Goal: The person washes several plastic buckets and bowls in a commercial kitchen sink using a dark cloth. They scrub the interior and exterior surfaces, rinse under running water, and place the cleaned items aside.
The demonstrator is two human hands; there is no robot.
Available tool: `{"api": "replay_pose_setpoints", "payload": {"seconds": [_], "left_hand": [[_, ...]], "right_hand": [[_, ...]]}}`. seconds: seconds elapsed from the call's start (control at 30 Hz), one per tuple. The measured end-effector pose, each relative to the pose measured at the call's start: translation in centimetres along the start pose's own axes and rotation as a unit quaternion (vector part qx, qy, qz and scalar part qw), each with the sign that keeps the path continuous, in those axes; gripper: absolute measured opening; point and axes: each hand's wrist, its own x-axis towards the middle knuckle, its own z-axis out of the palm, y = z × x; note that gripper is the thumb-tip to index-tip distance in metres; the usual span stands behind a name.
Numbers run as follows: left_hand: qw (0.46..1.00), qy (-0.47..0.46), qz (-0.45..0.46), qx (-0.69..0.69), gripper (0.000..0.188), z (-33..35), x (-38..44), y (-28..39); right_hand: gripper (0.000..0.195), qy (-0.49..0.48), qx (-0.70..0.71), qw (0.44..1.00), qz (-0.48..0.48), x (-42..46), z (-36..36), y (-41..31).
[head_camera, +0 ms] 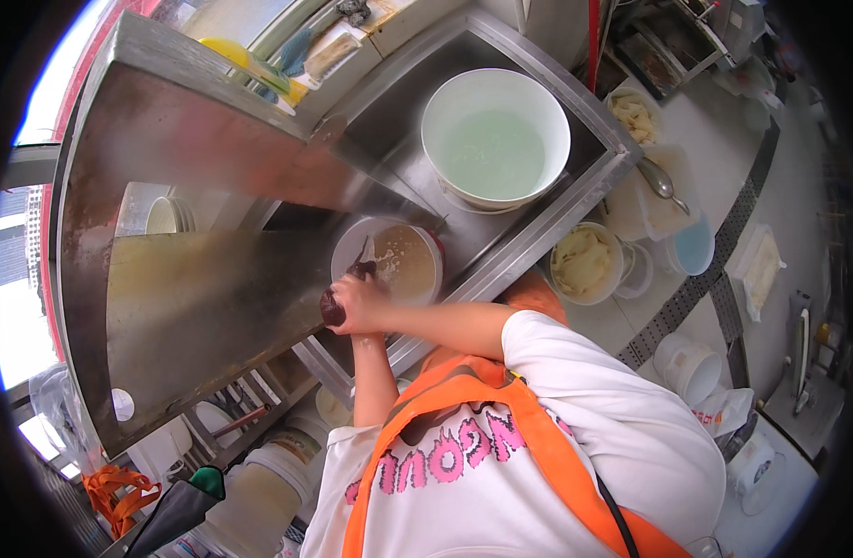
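A wet dark red cloth (332, 309) is bunched in both my hands, just over the near left rim of a white bucket (345, 247). My right hand (362, 301) grips it, and a twisted end of cloth pokes out toward the bucket. My left hand (368, 330) meets the right at the same bundle, largely covered by the right hand and forearm. Cloudy brownish water (402, 261) with foam patches fills part of the bucket, which stands in a stainless-steel sink (398, 167).
A larger white bucket (433, 157) of pale greenish water stands in the sink's far part. A large steel panel (210, 272) rises at left. Brushes (332, 56) lie on the ledge behind. On the floor at right are several tubs (585, 261) and a drain grate (667, 324).
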Motion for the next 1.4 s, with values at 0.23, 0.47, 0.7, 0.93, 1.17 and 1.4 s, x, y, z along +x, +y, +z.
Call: {"api": "replay_pose_setpoints", "payload": {"seconds": [0.23,0.47,0.7,0.93,1.17,1.4], "left_hand": [[0.997,0.01,0.02,0.074,0.025,4.8,1.0,-1.3],[0.961,0.002,-0.019,0.276,0.032,11.3,-0.1,-4.3],[0.937,-0.007,-0.023,0.347,0.03,23.8,5.2,-10.0],[0.829,0.104,0.093,0.542,0.022,19.1,21.9,-16.6],[0.791,0.288,-0.106,0.529,0.076,11.1,28.1,-22.7],[0.948,0.182,-0.261,0.031,0.056,13.0,30.5,-21.3]], "right_hand": [[0.032,0.127,0.06,0.99,0.003,1.4,-2.2,1.9],[0.035,0.126,-0.004,0.982,-0.138,-0.8,-15.8,3.1],[0.057,0.125,-0.194,0.971,-0.065,-1.5,-32.4,10.7],[0.063,-0.242,-0.341,0.834,0.361,2.9,-31.5,30.5],[0.048,-0.313,-0.332,0.807,0.376,3.7,-24.1,38.8],[0.034,-0.239,-0.173,0.887,0.354,6.8,-26.7,29.5]]}}
